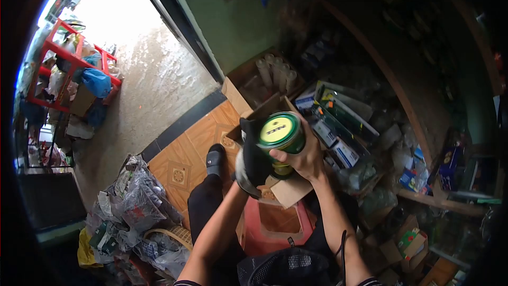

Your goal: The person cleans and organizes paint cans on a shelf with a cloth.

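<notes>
A round green tub (280, 131) with a yellow-centred lid is held up above a cardboard box (292, 190). My right hand (307, 153) is bare and wraps round the tub's right side, its thumb across the front. On the left side my left hand (254, 156), in a black and grey glove, presses against the tub; its fingertips are hard to make out. Beneath the held tub, part of another green and yellow container (282, 169) shows.
A red plastic stool (248, 222) stands between my legs. Plastic-wrapped goods (140, 196) pile up at the left. Boxed items (344, 153) and white tubes (275, 71) lie to the right and ahead. A red rack (69, 58) stands outside the doorway.
</notes>
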